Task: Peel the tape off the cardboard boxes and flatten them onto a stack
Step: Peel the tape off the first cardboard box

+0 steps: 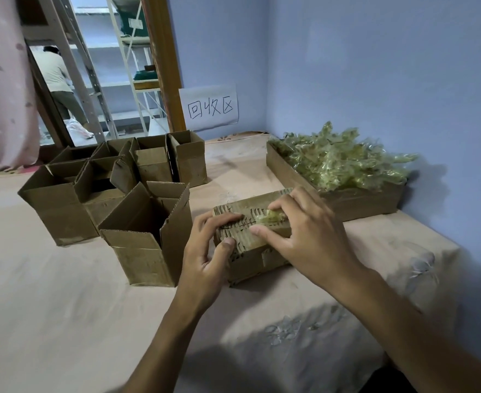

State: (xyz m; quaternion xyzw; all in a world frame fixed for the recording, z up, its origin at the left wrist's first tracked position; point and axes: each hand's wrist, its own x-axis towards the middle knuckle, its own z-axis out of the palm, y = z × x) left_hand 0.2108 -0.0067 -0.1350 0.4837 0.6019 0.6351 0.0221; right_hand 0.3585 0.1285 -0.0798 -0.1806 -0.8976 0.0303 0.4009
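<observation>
Peeling step: on the surface (63, 307), the left hand (208, 251) clasps the box (250, 259) by its end while the right hand (304, 231) has a grip pinching bunched tape (269, 218) on top. Next, I'd say, pull it free.

Both bare forearms reach in from the lower edge of the view. The left forearm rises from the bottom middle with its wrist nearly straight. The left grip (210, 251) clasps the box (250, 260), fingers curled over the top face and thumb pressed against the near side. The right forearm comes in from the lower right corner, slanting up and leftward. The right grip (304, 234) lies over the box top, palm down, with thumb and forefinger pinching a bunched wad of tape (267, 220). The two grips are near each other but apart.
</observation>
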